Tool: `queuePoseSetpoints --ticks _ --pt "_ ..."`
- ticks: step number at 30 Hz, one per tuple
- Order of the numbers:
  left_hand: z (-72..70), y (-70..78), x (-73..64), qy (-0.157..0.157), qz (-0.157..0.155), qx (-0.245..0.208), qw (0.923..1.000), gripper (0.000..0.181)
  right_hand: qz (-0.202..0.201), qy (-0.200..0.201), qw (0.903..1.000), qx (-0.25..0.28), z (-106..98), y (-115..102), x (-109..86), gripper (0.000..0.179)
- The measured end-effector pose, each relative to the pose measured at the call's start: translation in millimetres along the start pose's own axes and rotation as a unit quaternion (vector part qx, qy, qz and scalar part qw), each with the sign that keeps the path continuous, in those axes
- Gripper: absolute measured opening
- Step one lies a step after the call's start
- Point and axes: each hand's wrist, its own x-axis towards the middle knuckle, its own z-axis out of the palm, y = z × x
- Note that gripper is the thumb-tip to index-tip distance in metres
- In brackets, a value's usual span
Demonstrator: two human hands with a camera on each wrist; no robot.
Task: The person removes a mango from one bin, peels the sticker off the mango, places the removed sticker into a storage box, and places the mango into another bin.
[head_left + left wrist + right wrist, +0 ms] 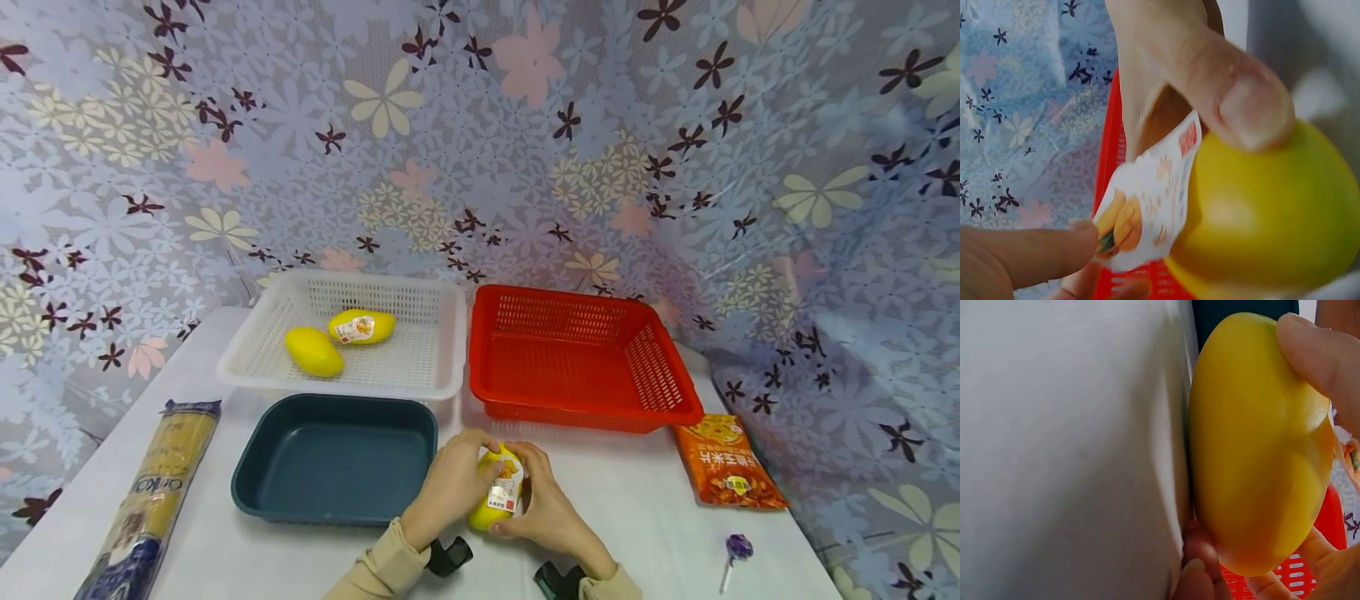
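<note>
Both hands are at a yellow mango [483,518] over the table, right of the blue tray. My right hand [551,508] grips the mango, its thumb [1319,359] pressed near one end. A white label [1154,187] with a fruit picture stands partly off the skin, past the mango's outline. My left hand [455,479] pinches the label's edge, its thumb [1054,253] over the printed fruit; the fingers behind are partly hidden. Another labelled mango [382,326] and a plain mango [313,352] lie in the white basket [408,388].
The dark blue tray [330,467] stands left of the hands. Behind them is a red basket [577,417]. A long yellow pasta pack [150,500] lies at left. At right are an orange snack bag [729,462] and a purple lollipop [738,547].
</note>
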Motion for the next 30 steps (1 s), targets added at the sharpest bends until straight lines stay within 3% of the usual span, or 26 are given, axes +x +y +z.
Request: queuePoseSetpoints --ticks 4,10,13,17,20,24,27,30 --pt "1.6 -0.8 -0.3 -0.010 0.024 -0.009 0.9996 0.023 0.002 -0.004 0.9999 0.010 1 -1 1.0 0.104" --pt "0.9 -1.7 -1.0 0.048 0.057 0.077 0.9942 0.011 0.005 -0.003 0.9999 0.010 2 -3 2.1 0.104" --pt "-3.0 -1.7 -2.2 0.055 0.063 0.095 0.9920 0.009 0.006 -0.006 1.0000 0.006 2 -3 1.5 0.103" --pt "-15.7 0.8 -3.2 0.054 0.056 0.070 0.9945 0.010 0.012 -0.009 0.9999 0.008 2 -4 1.2 0.102" --pt "-37.3 2.7 -2.2 0.066 0.046 0.043 0.9958 0.009 0.022 -0.012 0.9997 0.007 3 -4 2.0 0.103" --pt "-76.5 -8.4 -3.1 0.073 0.002 0.057 0.9957 0.009 0.029 -0.014 0.9995 0.003 2 -6 2.2 0.104" --pt "-99.8 -29.4 -3.7 0.068 -0.059 0.086 0.9922 0.004 0.031 -0.012 0.9994 0.002 2 -6 1.6 0.105" --pt "-112.8 -52.6 -2.8 0.039 -0.124 0.066 0.9893 0.011 0.041 -0.014 0.9990 0.007 1 -5 1.3 0.104"
